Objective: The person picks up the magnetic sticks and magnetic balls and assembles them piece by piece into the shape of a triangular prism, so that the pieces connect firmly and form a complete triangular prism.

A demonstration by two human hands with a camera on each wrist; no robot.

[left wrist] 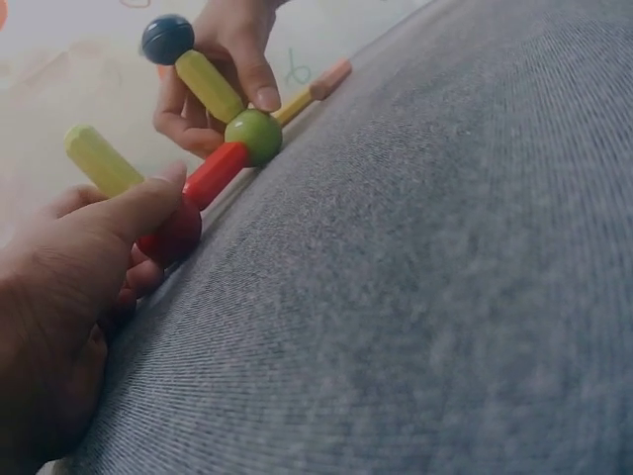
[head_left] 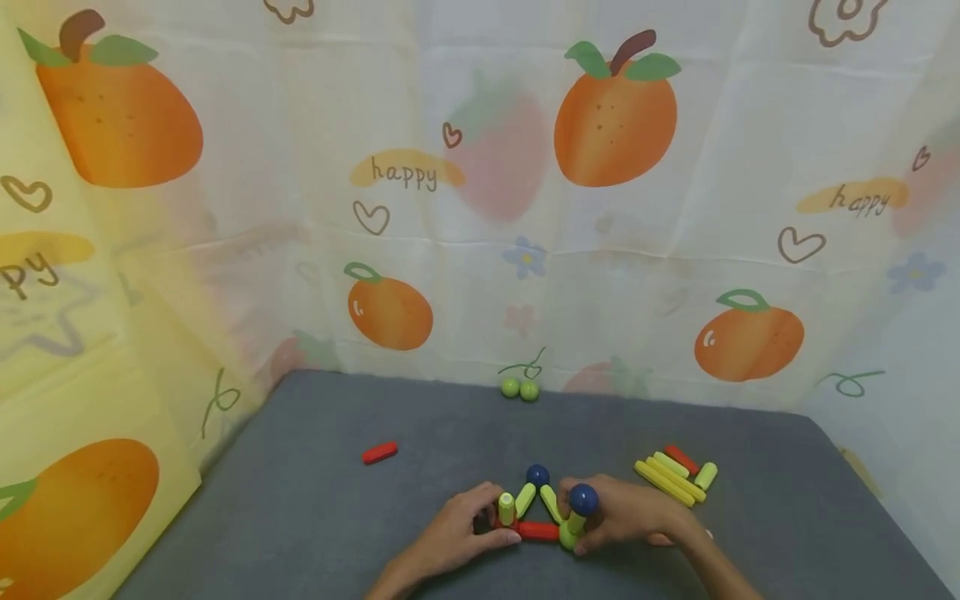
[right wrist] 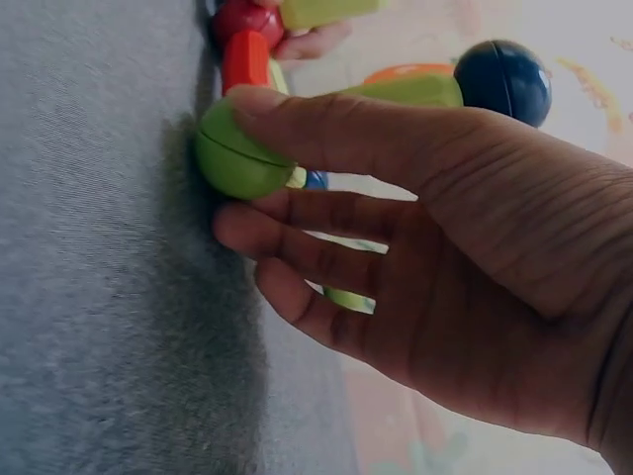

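Stick-and-ball building pieces form a flat triangle on the grey cloth between the hands. My left hand [head_left: 459, 527] holds the red ball [left wrist: 176, 233] at the left corner, where a yellow-green rod [head_left: 507, 510] stands up. A red rod [head_left: 540, 531] runs along the near side to a green ball [head_left: 567, 537]. Thumb and fingers of my right hand [head_left: 633, 508] grip this green ball. From it rises another yellow-green rod [left wrist: 210, 85], topped by a dark blue ball [head_left: 583, 500]. Two yellow-green rods [head_left: 527, 500] lead back to a second blue ball [head_left: 537, 475].
A loose red rod [head_left: 380, 452] lies on the grey tabletop [head_left: 315, 500] to the left. Two green balls [head_left: 529, 390] sit at the back edge by the fruit-print curtain [head_left: 465, 317]. Several yellow rods [head_left: 667, 483] and a red rod [head_left: 681, 459] lie together on the right.
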